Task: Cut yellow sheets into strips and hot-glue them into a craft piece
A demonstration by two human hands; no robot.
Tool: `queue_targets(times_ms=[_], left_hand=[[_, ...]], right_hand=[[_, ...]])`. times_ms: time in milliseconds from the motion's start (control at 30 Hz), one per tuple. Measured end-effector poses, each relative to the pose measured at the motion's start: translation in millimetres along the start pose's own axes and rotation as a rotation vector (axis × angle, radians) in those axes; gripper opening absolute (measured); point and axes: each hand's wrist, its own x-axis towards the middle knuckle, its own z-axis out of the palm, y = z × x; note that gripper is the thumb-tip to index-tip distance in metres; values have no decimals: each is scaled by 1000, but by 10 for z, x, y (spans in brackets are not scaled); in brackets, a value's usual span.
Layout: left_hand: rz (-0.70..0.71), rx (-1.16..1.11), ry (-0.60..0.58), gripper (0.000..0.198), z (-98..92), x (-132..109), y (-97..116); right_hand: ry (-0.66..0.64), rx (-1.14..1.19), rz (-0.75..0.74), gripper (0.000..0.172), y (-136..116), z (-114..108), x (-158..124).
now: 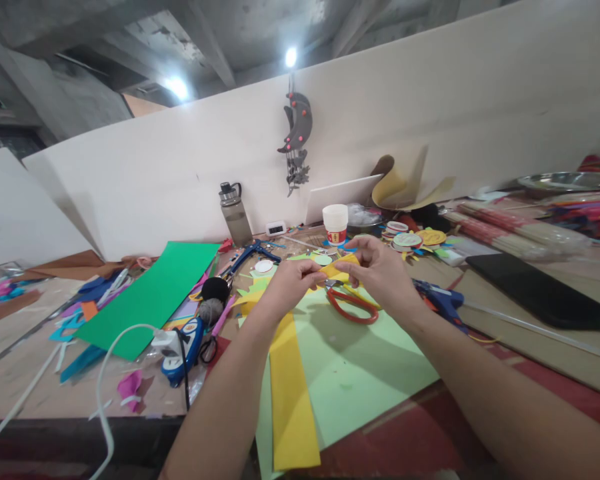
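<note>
Between my two hands is a small piece of yellow paper or felt (334,269), folded or bent. My left hand (294,283) pinches its left end between thumb and fingers. On the other end, the thumb and fingers of my right hand (377,270) are closed. Just below lie scissors (353,315) with red-orange handles, resting on light green sheets (365,367). A long yellow strip (291,393) runs down the sheets toward the near edge, left of the scissors. Which material the yellow piece is, I cannot tell.
A green sheet (155,300), a blue power strip (183,353) and a white cable (100,393) lie left. Behind stand a bottle (236,217) and paper cup (335,227). A blue glue gun (445,303) and black slab (540,290) lie right.
</note>
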Motion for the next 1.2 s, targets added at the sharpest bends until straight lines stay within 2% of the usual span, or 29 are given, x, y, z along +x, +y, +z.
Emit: queue_targets(times_ms=[133,200,267,433,633,800,1067,1200], left_hand=[[-2,-5,17,24,-52,-1,-26],[-11,-7,8,24,-80,0,-32],[-20,-7,-17,25,-97,2,-30],[-59,-34,-84,25,-83,8,-10],[-81,-53,-14,23,-39,1,-11],[-112,-79,-1,23,-39,-3,-22],[-74,-80,28,20,-22,-7,-2],[-81,-95,14,20,-11,-2,-17]], right_hand=[[-138,18,-4,41,45,23,29],[-186,-28,-26,30,56,40,28],[-175,-85,-38,24,54,52,21],[-126,-122,-10,25,33,50,2],[-96,-90,-4,31,64,50,16],[-126,-84,-26,28,72,46,25],[-31,-167,-35,31,-8,23,-10],[-29,-175,-16,30,-44,11,-20]])
